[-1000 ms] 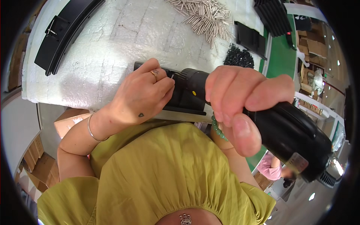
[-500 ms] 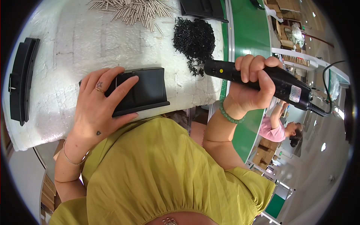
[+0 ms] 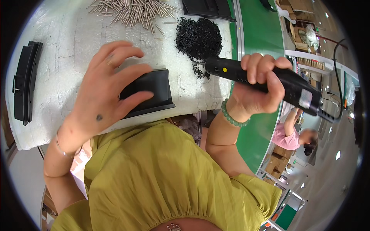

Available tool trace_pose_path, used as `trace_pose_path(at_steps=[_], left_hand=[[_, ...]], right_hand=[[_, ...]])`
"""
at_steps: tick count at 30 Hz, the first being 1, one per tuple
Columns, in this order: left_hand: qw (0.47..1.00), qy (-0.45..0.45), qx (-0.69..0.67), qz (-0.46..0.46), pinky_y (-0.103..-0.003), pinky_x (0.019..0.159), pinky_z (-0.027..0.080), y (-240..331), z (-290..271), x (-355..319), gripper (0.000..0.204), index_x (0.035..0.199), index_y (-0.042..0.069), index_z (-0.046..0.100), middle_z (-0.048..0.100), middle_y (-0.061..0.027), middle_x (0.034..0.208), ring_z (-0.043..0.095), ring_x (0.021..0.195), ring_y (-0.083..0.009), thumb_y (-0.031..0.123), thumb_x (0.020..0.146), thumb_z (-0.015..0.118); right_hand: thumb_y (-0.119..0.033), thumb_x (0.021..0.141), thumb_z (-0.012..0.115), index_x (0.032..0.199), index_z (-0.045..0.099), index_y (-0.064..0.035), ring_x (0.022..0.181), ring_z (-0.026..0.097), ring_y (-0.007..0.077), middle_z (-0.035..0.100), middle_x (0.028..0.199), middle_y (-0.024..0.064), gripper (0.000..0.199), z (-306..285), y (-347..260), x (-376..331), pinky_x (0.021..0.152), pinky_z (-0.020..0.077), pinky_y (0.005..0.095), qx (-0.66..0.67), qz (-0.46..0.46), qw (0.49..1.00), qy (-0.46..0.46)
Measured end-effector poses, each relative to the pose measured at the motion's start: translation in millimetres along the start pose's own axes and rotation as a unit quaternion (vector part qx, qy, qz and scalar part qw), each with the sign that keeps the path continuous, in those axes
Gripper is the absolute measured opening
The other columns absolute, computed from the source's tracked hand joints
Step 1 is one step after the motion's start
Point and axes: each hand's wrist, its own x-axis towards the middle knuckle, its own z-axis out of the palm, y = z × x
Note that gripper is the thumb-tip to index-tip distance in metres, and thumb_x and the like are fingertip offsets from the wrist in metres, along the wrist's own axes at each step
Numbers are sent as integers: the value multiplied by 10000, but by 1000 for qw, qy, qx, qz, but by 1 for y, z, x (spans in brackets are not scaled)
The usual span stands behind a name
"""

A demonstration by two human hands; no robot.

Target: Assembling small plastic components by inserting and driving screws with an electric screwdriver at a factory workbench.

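Note:
My right hand is wrapped round a black corded electric screwdriver, held level. Its front end points left, close to the lower part of a pile of small black screws. Fingers apart and curved, my left hand hovers over a black plastic part lying on the wrapped work surface. That hand hides the left portion of the part. Whether a fingertip touches the part I cannot tell.
A heap of silvery metal pins lies at the far edge. Another black part is at the far right, and a curved black piece at the left. A green surface runs along the right; a person is beyond it.
My left hand has lifted off the black part, its fingers spreading and moving away from me. The screwdriver has shifted slightly left, toward the screws.

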Motion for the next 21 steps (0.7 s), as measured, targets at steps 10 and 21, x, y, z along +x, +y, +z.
trace_pose_path(at_steps=[10,21], left_hand=[[974,-4,-87,207,-361,789,463,-34,80,95,215,929,87,695,599,-7,943,528,957,-245,151,728,730],[980,36,-108,160,-335,728,505,-29,89,100,151,891,67,702,663,-36,837,586,869,-225,128,753,713]], right_hand=[[-139,750,508,1031,576,-90,532,376,75,383,615,-44,293,-3,-25,7,603,325,269,26,-49,997,-51],[-140,742,519,1016,560,-88,513,385,73,391,593,-48,282,-13,-29,8,592,335,272,33,-80,995,-40]])
